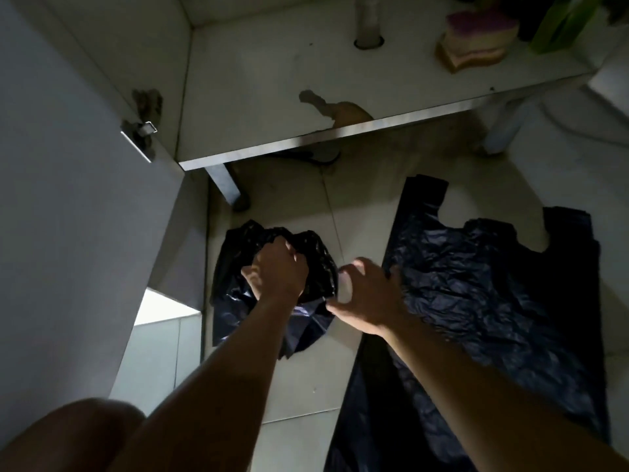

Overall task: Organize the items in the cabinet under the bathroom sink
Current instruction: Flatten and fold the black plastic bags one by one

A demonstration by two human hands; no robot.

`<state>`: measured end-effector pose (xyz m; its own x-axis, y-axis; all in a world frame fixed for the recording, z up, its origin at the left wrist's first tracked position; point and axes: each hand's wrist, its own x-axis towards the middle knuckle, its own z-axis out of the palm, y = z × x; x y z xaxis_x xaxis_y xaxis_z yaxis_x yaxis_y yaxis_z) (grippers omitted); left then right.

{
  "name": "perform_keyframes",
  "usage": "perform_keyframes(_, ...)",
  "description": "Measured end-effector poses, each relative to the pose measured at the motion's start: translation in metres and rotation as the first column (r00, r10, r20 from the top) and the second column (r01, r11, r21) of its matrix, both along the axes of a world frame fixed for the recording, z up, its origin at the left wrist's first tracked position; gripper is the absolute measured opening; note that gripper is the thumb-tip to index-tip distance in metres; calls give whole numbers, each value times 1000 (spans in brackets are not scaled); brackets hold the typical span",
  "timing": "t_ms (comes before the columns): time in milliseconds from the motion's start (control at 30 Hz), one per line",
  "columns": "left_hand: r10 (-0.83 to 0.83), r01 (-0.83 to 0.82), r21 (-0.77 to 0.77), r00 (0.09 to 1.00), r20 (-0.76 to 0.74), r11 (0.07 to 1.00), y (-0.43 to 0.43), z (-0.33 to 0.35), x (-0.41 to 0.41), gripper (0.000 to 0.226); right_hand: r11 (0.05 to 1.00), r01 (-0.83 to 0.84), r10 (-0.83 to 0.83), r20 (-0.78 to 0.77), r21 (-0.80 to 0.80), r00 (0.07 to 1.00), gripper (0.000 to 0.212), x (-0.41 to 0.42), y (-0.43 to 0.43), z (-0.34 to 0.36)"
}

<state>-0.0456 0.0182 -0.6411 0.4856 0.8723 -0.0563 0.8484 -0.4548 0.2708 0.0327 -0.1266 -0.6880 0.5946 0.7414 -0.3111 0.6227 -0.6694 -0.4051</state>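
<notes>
A crumpled black plastic bag [235,298] lies on the tiled floor in front of the open cabinet. My left hand [277,269] grips a bunch of it from above. My right hand [366,296] is beside it, fingertips pinching the bag's right edge. A larger black plastic bag [493,301] lies spread flat on the floor to the right, partly under my right forearm. The cabinet floor [258,73] is white and stained, with a damaged spot near its front edge.
The open cabinet door [68,199] with its hinge [141,134] stands at the left. Inside the cabinet a drain pipe [367,20], stacked sponges [476,42] and a green bottle [561,22] sit at the back right. Cabinet legs [224,185] stand on the floor.
</notes>
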Motion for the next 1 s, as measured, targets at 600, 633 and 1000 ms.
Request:
perform_keyframes(600, -212, 295, -112, 859, 466, 949, 77, 142, 7, 26, 474, 529, -447, -326, 703, 833, 13, 26, 10, 118)
perform_keyframes(633, -233, 315, -98, 845, 481, 944, 76, 157, 10, 28, 473, 505, -444, -299, 722, 844, 13, 34, 5, 135)
perform_keyframes(1000, -474, 483, 61, 817, 329, 874, 73, 263, 26, 14, 638, 311, -273, -171, 704, 947, 11, 118, -78, 310)
